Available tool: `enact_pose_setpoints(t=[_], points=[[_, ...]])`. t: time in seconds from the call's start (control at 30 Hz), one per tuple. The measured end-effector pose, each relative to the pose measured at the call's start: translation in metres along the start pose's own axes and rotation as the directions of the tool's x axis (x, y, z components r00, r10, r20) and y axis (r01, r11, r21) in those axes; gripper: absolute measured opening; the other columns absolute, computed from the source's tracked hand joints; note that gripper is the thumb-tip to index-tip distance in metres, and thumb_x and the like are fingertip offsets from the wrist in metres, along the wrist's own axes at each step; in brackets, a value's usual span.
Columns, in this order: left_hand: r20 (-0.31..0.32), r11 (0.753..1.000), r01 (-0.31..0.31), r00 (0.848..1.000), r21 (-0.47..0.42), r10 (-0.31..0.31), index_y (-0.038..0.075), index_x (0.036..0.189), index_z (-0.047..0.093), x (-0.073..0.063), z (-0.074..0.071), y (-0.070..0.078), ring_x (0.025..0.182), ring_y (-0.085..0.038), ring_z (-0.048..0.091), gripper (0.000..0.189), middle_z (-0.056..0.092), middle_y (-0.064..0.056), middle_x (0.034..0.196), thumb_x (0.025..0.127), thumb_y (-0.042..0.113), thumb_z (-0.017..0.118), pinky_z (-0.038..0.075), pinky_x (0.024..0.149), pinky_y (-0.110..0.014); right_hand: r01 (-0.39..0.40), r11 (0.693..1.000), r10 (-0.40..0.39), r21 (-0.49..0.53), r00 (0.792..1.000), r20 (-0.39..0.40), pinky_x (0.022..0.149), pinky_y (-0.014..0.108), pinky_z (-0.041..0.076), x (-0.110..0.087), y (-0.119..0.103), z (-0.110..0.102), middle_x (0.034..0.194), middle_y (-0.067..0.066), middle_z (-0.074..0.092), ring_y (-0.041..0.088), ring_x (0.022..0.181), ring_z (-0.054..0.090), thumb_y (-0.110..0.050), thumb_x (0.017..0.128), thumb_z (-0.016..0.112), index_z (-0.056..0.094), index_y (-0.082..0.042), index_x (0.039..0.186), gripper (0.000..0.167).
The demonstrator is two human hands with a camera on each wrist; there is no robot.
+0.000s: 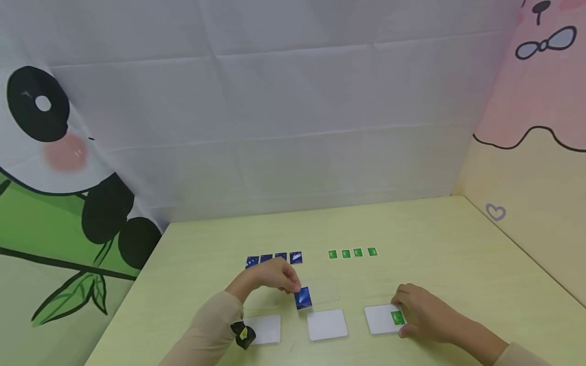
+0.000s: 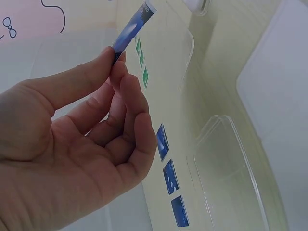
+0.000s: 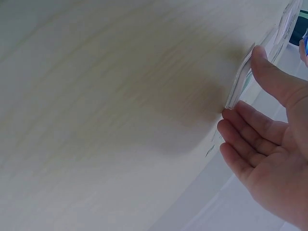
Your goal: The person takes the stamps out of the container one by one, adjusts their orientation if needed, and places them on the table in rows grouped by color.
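Observation:
Between thumb and fingertips my left hand (image 1: 276, 277) pinches a small blue printed card (image 1: 303, 298). The card is raised above the table, just behind the middle flat white case (image 1: 327, 324). In the left wrist view the blue card (image 2: 132, 29) tilts up from the fingertips. My right hand (image 1: 423, 312) grips the right end of another flat white case (image 1: 379, 319), thumb at the near edge and fingers at the far edge. On that case lies a small green card (image 1: 397, 317). A third white case (image 1: 267, 329) sits at the left, partly behind the left wrist.
Farther back lie a row of blue cards (image 1: 295, 257), partly hidden by the left hand, and a row of green cards (image 1: 346, 253). Clear plastic lids (image 2: 226, 163) lie behind the cases. A white cloth wall (image 1: 293, 168) closes off the table's back edge.

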State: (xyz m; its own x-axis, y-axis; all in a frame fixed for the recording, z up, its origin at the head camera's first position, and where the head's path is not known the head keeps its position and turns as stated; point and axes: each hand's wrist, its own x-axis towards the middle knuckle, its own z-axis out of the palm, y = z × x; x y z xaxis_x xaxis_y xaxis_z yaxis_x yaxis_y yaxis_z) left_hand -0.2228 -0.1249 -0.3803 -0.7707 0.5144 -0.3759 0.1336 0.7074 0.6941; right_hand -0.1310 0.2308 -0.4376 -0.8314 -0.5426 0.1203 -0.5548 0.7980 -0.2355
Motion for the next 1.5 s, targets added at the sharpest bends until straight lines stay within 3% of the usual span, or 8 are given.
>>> enact_pose_setpoints(t=[0.33,0.6,1.5], points=[[-0.010,1.000,-0.019,1.000,0.007,0.019,0.003,0.090,0.072,-0.004,-0.009,-0.008,0.072,-0.012,0.059,0.012,0.071,-0.008,0.082,0.086,0.013,0.069,0.055,0.077,-0.035,0.001,1.000,-0.001,-0.001,1.000,0.001,0.082,0.033,0.052,0.001,0.001,-0.001,0.097,-0.008,0.061,0.007,0.088,0.054,-0.041,0.067,0.083,0.066,-0.011,0.099,0.047],[-0.025,1.000,0.006,1.000,0.024,-0.005,0.003,0.089,0.072,-0.006,-0.012,-0.016,0.072,-0.011,0.059,0.011,0.070,-0.002,0.079,0.086,0.014,0.070,0.054,0.075,-0.032,0.003,1.000,-0.003,0.001,1.000,-0.003,0.081,0.033,0.052,0.001,0.001,0.000,0.097,-0.008,0.061,0.006,0.088,0.054,-0.041,0.067,0.082,0.067,-0.011,0.100,0.048],[-0.052,0.999,0.016,0.999,0.033,-0.014,0.004,0.090,0.072,-0.013,-0.027,-0.024,0.073,-0.014,0.055,0.013,0.066,-0.001,0.079,0.087,0.016,0.069,0.053,0.076,-0.035,0.018,1.000,-0.018,0.007,1.000,-0.022,0.079,0.030,0.051,0.001,0.001,0.002,0.095,-0.010,0.060,0.003,0.086,0.052,-0.040,0.066,0.083,0.067,-0.011,0.099,0.047]])
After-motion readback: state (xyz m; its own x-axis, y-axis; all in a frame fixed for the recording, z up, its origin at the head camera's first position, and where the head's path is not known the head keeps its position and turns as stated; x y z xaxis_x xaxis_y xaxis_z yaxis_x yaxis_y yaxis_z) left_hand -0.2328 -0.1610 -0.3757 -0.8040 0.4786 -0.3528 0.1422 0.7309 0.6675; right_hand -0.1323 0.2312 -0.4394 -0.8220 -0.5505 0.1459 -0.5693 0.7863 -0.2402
